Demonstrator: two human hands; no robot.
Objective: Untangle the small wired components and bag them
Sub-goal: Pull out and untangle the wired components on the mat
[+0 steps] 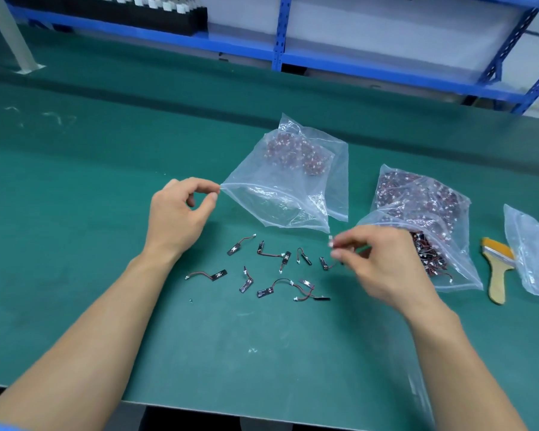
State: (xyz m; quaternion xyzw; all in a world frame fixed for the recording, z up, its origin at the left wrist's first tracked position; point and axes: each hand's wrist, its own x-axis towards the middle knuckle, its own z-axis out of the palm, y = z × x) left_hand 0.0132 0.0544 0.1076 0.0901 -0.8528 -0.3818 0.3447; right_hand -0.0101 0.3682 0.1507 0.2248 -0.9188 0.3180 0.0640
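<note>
My left hand (pixel 181 213) pinches the left corner of the mouth of a clear zip bag (pixel 280 200) and holds it open; a clump of red-wired components lies at the bag's far end. My right hand (pixel 383 262) pinches one small wired component (pixel 331 244) by its white connector, just below the bag's right corner. Several loose components (pixel 268 272), each a black strip with a short red wire, lie scattered on the green mat between my hands.
A fuller clear bag (pixel 423 213) of tangled components lies open at the right, behind my right hand. A wooden-handled brush (pixel 497 269) and another clear bag (pixel 532 253) sit further right. Blue shelving (pixel 280 32) stands behind the table. The table's front edge (pixel 231 412) is near.
</note>
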